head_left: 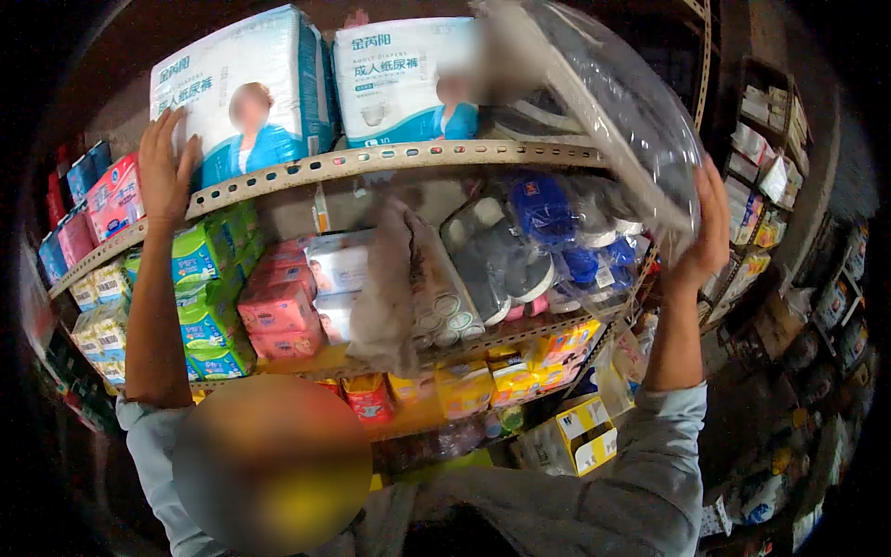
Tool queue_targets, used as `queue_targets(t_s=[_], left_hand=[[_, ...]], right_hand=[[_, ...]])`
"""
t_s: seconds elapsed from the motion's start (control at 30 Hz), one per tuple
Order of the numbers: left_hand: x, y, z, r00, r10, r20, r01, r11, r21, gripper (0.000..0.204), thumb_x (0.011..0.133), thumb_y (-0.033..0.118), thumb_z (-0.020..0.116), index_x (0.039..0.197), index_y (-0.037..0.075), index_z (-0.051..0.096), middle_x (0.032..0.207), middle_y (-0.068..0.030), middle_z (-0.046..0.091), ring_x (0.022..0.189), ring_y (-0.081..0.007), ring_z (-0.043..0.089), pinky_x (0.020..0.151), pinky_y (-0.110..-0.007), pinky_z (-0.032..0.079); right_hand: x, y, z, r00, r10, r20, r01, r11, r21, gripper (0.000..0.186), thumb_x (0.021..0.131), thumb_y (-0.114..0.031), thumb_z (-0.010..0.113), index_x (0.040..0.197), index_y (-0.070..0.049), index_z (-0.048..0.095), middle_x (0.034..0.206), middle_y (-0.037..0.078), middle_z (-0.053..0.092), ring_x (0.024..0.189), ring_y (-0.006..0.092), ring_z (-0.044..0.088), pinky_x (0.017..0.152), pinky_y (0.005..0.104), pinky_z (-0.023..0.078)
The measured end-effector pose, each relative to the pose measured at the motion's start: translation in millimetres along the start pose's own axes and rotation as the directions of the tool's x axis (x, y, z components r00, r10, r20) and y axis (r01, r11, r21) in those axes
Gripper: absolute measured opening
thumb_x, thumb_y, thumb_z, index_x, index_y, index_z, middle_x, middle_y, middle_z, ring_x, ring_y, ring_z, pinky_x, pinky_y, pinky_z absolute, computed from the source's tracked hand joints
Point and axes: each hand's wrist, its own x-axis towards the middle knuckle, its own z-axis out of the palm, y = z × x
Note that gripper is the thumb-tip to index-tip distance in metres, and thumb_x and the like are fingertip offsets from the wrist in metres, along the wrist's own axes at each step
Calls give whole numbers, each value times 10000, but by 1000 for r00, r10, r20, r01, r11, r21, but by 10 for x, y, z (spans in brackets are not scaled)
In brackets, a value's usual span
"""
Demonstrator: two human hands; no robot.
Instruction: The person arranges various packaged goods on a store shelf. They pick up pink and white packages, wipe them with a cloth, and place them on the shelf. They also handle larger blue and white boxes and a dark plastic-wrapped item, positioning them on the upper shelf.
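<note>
My left hand [167, 172] lies with fingers stretched out against the left side of a large white-and-blue pack of adult diapers [269, 102] on the top shelf. It is open and grips nothing. A second diaper pack [394, 70] stands to the right of the first. At the right end of that shelf, my right hand [703, 232] is closed on the lower edge of a big clear plastic bag [640, 111]. Inside or behind the bag are pale, long shapes that I cannot make out clearly.
A perforated metal rail [399, 160] edges the top shelf. Below it sit green packs [204, 320], pink packs [278, 316], a hanging grey cloth [390, 288] and bagged shoes [506, 260]. Yellow packs [464, 385] fill a lower shelf. More stocked shelves [756, 186] stand at right.
</note>
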Motion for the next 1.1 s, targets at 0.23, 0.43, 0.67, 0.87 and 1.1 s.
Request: queue_targets(t_s=[0.23,0.43,0.67,0.87,1.1], left_hand=[[-681,1569,-383,612,-95,785,653,-498,-570,616,843,558,363,1199,63,446,1121,-104,507,945,-241,526,866,-364,398],[-1125,1786,-897,399,100,911,413,-907,-81,747,759,689,358,1211,98,430,1135,-126,508,1007,-276,520,846,-440,435],[-2023,1707,-1010,168,81,982,496,-868,-13,545,771,408,571,1159,45,447,1120,-154,511,974,-276,535,831,-418,454],[-2363,1642,-1232,55,-133,990,363,-920,-144,526,742,322,586,1161,43,436,1047,-144,544,938,-285,548,823,-422,456],[-2634,1518,-1460,60,-276,959,410,-870,-275,510,751,241,569,1176,14,403,1093,-146,518,970,-285,534,840,-415,449]], right_hand=[[-521,-729,-616,969,100,227,-185,901,393,349,711,-68,611,1055,-66,547,1195,214,452,1064,378,472,852,435,438],[-846,-1046,-385,855,-407,321,168,803,572,325,638,-104,652,934,-230,611,1190,83,457,1037,378,473,819,471,457],[-1465,-1335,-27,780,-96,619,-287,823,490,335,627,-114,646,944,-223,636,1119,119,529,974,312,528,814,380,442],[-1732,-1624,165,577,-134,806,-456,766,454,428,730,40,516,1121,-131,549,1167,152,506,1099,314,475,913,338,382],[-1701,-1900,435,305,276,911,-951,133,278,357,856,-71,502,1202,-4,448,1151,123,524,1048,188,506,890,274,379]])
